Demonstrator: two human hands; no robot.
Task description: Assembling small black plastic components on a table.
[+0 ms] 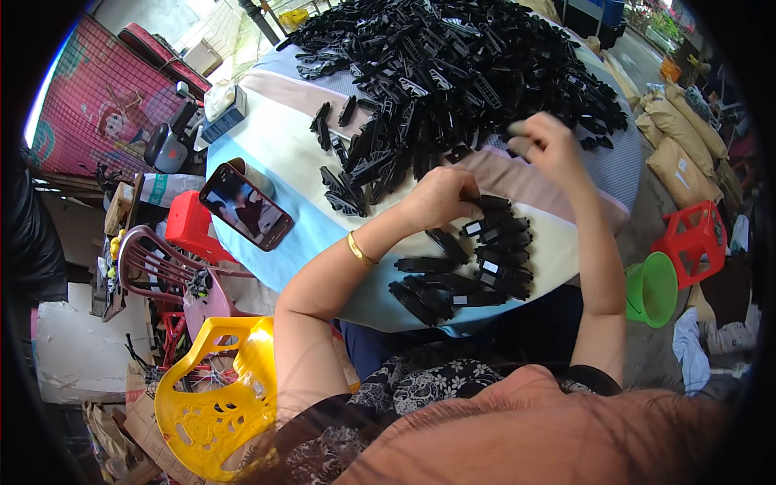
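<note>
The left hand [440, 198] rests on the cloth-covered table [275, 153], fingers curled down and narrow, their tips pressing a black plastic clip [483, 208] that lies at the top of a small sorted group of black clips [465, 271]; the clip sits directly under and just past the fingertips, touching them. The right hand [550, 145] is raised near the edge of the large heap of black plastic parts [461, 73], fingers pinched shut around a small greyish piece [517, 139] that shows at the thumb side; what that piece is cannot be told. The two hands are near each other. A phone [245, 206] leans propped on the table to the left, well apart from both hands. A yellow plastic chair [214, 396] stands beside the person's left arm.
</note>
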